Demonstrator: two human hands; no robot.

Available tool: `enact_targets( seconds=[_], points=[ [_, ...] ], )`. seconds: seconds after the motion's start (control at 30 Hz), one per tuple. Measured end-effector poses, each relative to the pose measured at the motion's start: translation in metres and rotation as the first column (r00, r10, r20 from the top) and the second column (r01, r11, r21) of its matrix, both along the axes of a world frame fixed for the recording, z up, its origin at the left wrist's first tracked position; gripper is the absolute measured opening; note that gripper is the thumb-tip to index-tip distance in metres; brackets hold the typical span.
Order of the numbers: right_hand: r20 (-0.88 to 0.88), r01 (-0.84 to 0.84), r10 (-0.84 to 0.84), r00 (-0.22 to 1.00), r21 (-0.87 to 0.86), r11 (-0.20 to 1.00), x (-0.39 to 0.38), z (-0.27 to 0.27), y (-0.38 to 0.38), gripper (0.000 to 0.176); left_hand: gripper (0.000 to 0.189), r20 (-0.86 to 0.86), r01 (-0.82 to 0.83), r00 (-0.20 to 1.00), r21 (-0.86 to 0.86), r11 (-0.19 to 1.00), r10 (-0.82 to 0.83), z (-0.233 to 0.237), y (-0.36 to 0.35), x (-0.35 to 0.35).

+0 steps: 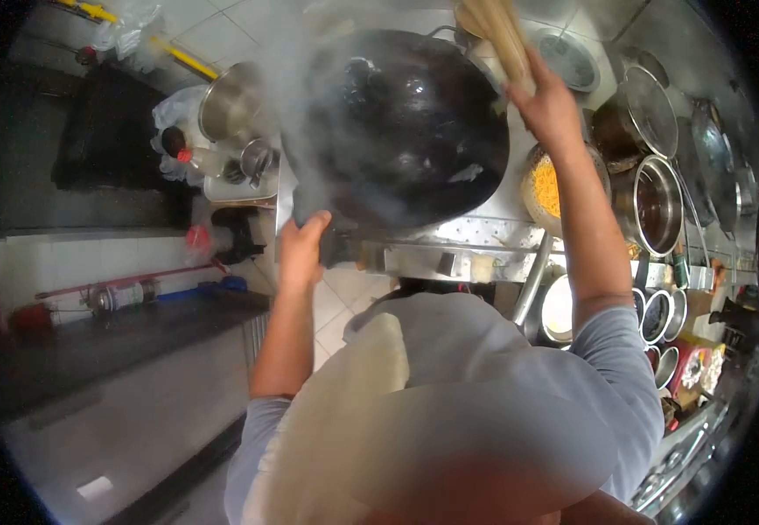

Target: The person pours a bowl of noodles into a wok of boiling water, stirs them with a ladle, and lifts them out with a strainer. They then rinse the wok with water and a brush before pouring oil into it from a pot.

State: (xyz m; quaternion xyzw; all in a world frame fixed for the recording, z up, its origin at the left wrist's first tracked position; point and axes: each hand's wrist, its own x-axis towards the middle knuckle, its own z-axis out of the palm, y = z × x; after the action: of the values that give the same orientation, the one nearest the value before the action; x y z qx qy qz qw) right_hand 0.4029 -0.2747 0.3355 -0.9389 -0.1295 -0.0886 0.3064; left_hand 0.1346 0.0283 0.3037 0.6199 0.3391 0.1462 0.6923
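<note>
While pots and bowls crowd the right side, the room has pale tiles on the floor (335,306) and on the low wall (90,254) at the left. A long dark counter (134,341) runs along the near left. In the middle is a shiny metal stove top (449,234), with small dots along its near edge.

A big, round, black wok (405,131) sits on the stove top, in front of the person. Its inside is dark and has shiny spots. Gray steam (296,96) hangs over its left side.

To the right are two deep metal pots, one far (611,131) and one near (659,210). A wide metal bowl (222,105) is to the left of the wok. Just to the right of the wok, a round bowl (532,210) holds thin orange-yellow bits (546,186).

The right hand (550,105) is up by the far right rim of the wok. Its fingers are shut around a blurry tan bundle of sticks (503,39). The left hand (303,249) is by the wok's near left side. Its fingers are curled in narrow next to something dark, but I cannot tell what they hold. A bottle with a red cap (207,161) lies tipped near the wide metal bowl.
</note>
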Motion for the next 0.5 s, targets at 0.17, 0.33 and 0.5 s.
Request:
enact_targets(
  seconds=[0.17, 0.33, 0.5],
  points=[
    [0.206, 0.202, -0.217, 0.954, 0.089, 0.975, 0.044, 0.042, 0.076, 0.084, 0.041, -0.161, -0.065, 0.987, -0.394, 0.917, 0.001, -0.066, -0.017, 0.057],
    [-0.302, 0.11, -0.176, 0.937, -0.223, 0.969, 0.109, -0.091, 0.144, 0.079, 0.043, -0.005, 0.022, 1.0, -0.487, 0.873, -0.027, -0.089, -0.051, 0.083],
    [-0.602, -0.65, 0.448, 0.661, -0.16, 0.743, -0.017, -0.074, 0.168, 0.073, 0.041, 0.019, 0.081, 0.996, -0.59, 0.804, -0.087, -0.116, -0.053, 0.085]
  ],
)
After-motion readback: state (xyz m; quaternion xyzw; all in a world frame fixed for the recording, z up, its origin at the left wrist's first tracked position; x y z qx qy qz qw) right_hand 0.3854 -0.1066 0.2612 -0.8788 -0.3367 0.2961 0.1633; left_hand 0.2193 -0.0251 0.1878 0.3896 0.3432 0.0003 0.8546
